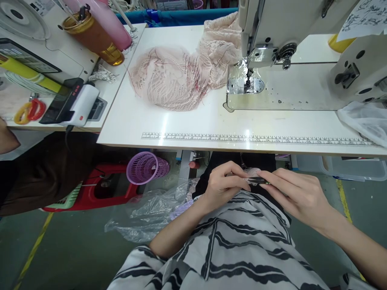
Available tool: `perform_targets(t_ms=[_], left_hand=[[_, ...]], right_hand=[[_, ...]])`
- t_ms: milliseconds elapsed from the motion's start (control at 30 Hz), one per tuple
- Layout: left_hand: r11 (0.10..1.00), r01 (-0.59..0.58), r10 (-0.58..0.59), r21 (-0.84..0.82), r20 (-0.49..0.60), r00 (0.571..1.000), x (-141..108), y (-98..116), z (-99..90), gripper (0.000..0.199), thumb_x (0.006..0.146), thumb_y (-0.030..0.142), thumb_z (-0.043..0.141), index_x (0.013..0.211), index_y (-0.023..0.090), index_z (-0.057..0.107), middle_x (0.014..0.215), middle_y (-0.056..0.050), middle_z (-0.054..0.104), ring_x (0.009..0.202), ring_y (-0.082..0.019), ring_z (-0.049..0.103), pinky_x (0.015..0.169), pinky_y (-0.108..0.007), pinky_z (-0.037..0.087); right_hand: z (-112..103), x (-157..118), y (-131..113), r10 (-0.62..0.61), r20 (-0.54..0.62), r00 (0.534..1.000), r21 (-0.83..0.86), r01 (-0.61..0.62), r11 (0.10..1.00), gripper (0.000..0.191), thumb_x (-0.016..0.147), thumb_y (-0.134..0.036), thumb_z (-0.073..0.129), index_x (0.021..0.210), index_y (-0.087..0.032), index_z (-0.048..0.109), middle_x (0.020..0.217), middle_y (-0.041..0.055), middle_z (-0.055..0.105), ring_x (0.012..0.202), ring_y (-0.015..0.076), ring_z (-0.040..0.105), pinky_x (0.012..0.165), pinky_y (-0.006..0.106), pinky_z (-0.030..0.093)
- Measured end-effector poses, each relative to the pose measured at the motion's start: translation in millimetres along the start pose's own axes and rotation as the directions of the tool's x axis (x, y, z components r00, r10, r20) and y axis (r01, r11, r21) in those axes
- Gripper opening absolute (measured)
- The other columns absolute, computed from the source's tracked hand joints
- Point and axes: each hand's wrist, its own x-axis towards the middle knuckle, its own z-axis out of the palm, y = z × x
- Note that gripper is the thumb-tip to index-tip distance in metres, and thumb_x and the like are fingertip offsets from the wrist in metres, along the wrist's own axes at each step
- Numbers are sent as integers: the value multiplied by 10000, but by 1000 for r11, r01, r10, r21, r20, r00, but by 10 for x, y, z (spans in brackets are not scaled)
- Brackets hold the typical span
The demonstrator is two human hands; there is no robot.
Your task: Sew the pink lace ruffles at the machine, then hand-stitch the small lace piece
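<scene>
Above my lap, just below the table's front edge, my left hand (225, 183) and my right hand (298, 193) meet with fingers pinched. Between their fingertips is a thin dark tool (256, 180), held level. Its exact kind is too small to make out. A bit of pale, sheer material (252, 172) shows behind the fingers. On the white table, a bunched pale pink lace piece (172, 80) with loose reddish threads lies left of the sewing machine's needle plate (245, 85). More gathered pink fabric (220, 48) joins it at the back.
The sewing machine (281, 24) stands at the back right. A printed ruler (260, 139) runs along the table's front. Below are a purple basket (142, 168), a red stool (115, 191) and a clear plastic bag (145, 217). Another person's hand (7, 137) is at far left, near scissors (30, 111).
</scene>
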Motion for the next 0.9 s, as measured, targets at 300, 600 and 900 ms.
perform_targets(t_ms=[300, 600, 900], left_hand=[[1000, -4, 4, -4, -8, 1000, 1, 3, 4, 206, 862, 22, 610, 775, 184, 704, 844, -31, 616, 766, -117, 613, 645, -232, 512], [1000, 2, -2, -5, -3, 1000, 2, 4, 0, 202, 865, 30, 614, 795, 196, 704, 859, -28, 626, 784, -117, 618, 656, -232, 517], [1000, -3, 2, -20, -10, 1000, 7, -5, 12, 195, 859, 28, 623, 802, 195, 706, 851, -28, 623, 783, -120, 618, 654, -230, 517]], right_hand=[[2, -22, 6, 19, 3, 1000, -2, -19, 1000, 342, 880, -82, 617, 1219, -109, 583, 804, 15, 614, 630, 80, 536, 545, 211, 402], [-30, -27, 22, -2, 13, 1000, -15, 2, 1000, 312, 875, -82, 627, 1185, -86, 593, 798, 17, 597, 622, 73, 516, 530, 214, 383], [-32, -28, 16, 16, 11, 1000, -22, -16, 1000, 328, 908, -109, 588, 1233, -142, 556, 790, 5, 607, 611, 75, 530, 529, 209, 404]])
